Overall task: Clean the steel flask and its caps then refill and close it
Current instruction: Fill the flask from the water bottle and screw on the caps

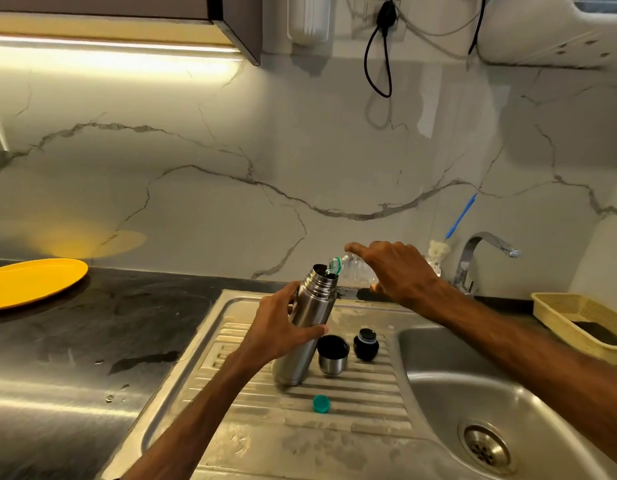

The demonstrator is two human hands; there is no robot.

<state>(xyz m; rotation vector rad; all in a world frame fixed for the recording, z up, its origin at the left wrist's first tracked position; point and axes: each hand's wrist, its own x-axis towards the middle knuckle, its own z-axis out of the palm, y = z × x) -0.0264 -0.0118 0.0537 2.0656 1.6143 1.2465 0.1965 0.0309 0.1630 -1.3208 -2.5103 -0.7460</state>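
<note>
The steel flask (pixel 309 313) stands uncapped on the ribbed drainboard (pixel 334 410), leaning slightly. My left hand (pixel 277 327) grips its body from the left. My right hand (pixel 393 268) holds a clear plastic bottle (pixel 355 270) tipped sideways, its green-ringed mouth at the flask's opening. Just right of the flask's base sit the steel cup cap (pixel 332 355), open side up, and the black inner stopper (pixel 366 344). The bottle's green cap (pixel 321 403) lies on the drainboard in front of the flask.
The sink basin (pixel 473 403) with its drain (pixel 487 448) is at the right, the tap (pixel 480 258) behind it. A beige basket (pixel 577 313) sits far right. A yellow plate (pixel 33 282) lies on the dark wet counter at left.
</note>
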